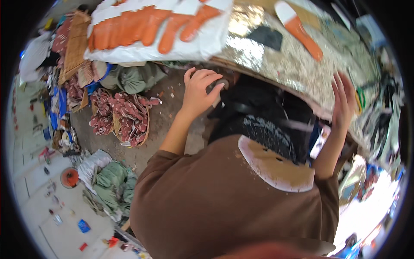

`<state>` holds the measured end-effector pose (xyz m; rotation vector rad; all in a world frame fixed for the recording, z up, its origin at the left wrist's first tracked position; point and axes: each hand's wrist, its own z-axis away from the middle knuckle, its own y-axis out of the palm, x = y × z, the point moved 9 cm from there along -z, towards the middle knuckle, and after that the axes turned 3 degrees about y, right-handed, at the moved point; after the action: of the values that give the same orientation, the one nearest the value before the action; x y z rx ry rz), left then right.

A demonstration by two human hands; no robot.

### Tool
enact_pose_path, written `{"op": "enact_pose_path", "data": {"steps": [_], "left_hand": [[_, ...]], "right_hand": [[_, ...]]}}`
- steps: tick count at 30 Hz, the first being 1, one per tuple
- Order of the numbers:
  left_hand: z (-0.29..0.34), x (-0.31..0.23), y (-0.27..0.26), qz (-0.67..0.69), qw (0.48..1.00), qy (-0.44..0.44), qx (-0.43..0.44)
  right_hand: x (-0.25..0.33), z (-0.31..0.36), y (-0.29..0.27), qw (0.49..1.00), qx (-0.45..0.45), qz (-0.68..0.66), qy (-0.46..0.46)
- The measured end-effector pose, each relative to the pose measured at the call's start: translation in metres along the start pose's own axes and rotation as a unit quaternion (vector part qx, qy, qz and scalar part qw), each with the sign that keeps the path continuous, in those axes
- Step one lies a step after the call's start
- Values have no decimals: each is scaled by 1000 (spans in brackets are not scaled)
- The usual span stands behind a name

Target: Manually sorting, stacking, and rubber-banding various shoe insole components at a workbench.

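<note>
Left of the table's near edge, my left hand [202,91] has its fingers curled, with the thumb opposite them. A small dark rounded thing [214,85] shows between thumb and fingers; its kind is not clear. At the right, my right hand [343,101] is raised beside the table edge, fingers stretched and nothing visible in it. On the table [297,73] before me lie a single orange and white shoe insole [298,32] and a dark grey flat piece [266,38]. More such insoles [148,26] overlap in a row on a white sheet [129,55] at the left.
Bundles of red patterned pieces [125,114] lie on the floor at left, near a green-grey sack [136,77]. Green cloth [113,183] and a round orange-topped object [70,177] are farther left. Dark strips of material [381,116] hang at the right.
</note>
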<state>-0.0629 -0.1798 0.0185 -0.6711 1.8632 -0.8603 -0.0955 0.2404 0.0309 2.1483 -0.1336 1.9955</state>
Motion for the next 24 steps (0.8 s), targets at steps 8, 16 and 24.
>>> {"op": "enact_pose_path", "data": {"steps": [8, 16, 24], "left_hand": [[20, -31, 71, 68, 976, 57, 201], [32, -43, 87, 68, 948, 113, 289], [5, -50, 78, 29, 969, 104, 224]], "right_hand": [[-15, 6, 12, 997, -60, 33, -30], [-40, 30, -46, 998, -25, -3, 62], [-66, 79, 7, 909, 136, 394, 19]]}}
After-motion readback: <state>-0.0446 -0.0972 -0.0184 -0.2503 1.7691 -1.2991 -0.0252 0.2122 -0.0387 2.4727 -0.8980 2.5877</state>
